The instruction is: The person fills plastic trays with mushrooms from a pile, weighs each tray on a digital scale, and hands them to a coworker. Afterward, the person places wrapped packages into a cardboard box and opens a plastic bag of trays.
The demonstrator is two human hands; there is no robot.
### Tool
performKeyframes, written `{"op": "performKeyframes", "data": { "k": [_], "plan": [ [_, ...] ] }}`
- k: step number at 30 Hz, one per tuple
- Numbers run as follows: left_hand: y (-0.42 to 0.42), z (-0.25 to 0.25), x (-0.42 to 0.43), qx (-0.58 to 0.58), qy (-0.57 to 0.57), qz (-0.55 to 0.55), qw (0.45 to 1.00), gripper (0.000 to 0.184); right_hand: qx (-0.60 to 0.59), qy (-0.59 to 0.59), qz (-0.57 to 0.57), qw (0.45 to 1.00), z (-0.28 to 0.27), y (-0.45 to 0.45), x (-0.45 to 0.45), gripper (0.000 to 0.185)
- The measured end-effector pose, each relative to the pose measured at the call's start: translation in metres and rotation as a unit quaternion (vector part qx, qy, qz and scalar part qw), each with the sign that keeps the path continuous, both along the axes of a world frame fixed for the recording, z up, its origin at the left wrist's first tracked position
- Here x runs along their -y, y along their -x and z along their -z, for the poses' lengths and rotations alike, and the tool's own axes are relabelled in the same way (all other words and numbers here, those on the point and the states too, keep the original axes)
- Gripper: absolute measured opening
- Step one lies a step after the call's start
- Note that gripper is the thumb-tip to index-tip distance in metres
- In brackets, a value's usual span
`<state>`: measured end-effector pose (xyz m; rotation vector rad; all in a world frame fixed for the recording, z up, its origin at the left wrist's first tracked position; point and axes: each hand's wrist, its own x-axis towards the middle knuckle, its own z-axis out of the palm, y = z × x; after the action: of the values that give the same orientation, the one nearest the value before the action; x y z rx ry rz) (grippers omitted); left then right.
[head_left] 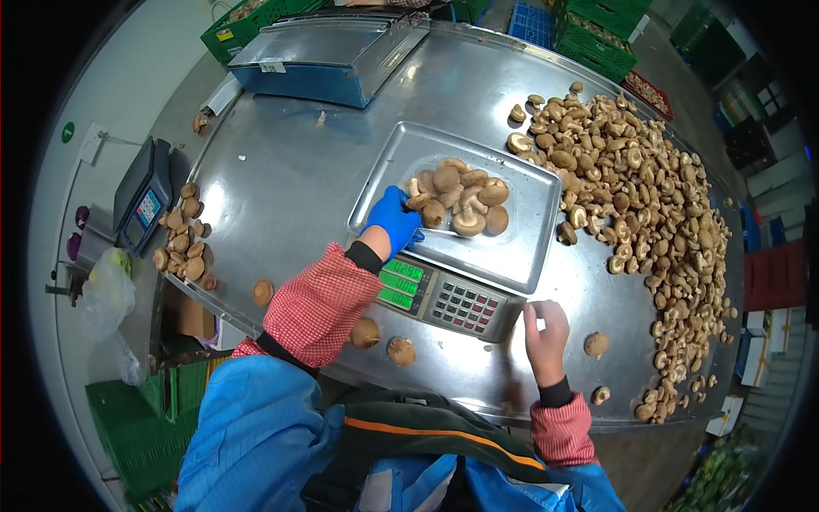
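Note:
My left hand [392,225], in a blue glove, reaches over the left edge of the scale's metal tray [503,264]. Its fingers are curled at a shiitake mushroom [418,202] on the left side of a small heap of shiitake mushrooms [469,198]. A thin pale edge shows below the heap; what it belongs to is unclear. Under the tray, the digital scale [465,305] has lit green displays and a keypad. My right hand [547,338], bare, hovers beside the scale's right corner with thumb and fingers apart and nothing between them.
A large pile of shiitake mushrooms [631,179] covers the right of the steel table [290,171]. Loose mushrooms [401,351] lie near the front edge. At left are more mushrooms [183,243] and a second scale [141,200]. A blue-sided machine [299,81] and green crates [597,51] stand behind.

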<state>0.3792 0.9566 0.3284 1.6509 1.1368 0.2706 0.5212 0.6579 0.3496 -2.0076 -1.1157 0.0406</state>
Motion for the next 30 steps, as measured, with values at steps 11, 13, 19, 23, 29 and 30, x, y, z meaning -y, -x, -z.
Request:
{"op": "performKeyframes", "data": {
  "k": [11, 13, 19, 23, 29, 30],
  "plan": [
    [0.006, -0.045, -0.04, 0.237, 0.222, -0.099, 0.941, 0.044, -0.098, 0.011, 0.113, 0.989, 0.013, 0.017, 0.033, 0.008],
    [0.006, -0.046, -0.069, 0.275, 0.212, -0.078, 0.935, 0.044, -0.081, 0.011, 0.116, 0.99, 0.009, 0.015, 0.03, 0.008],
    [-0.004, -0.072, -0.179, 0.34, 0.133, -0.119, 0.923, 0.037, -0.096, 0.027, 0.151, 0.983, 0.021, 0.013, 0.034, 0.008],
    [-0.016, -0.072, -0.256, 0.33, 0.085, -0.202, 0.918, 0.022, -0.111, 0.038, 0.166, 0.979, 0.016, 0.019, 0.029, 0.01],
    [-0.034, -0.05, -0.338, 0.297, 0.059, -0.266, 0.915, 0.041, -0.092, 0.04, 0.193, 0.976, 0.022, 0.028, 0.027, 0.016],
    [-0.038, -0.047, -0.345, 0.287, 0.041, -0.268, 0.919, 0.048, -0.1, 0.044, 0.197, 0.974, 0.024, 0.029, 0.028, 0.016]
  ]
}}
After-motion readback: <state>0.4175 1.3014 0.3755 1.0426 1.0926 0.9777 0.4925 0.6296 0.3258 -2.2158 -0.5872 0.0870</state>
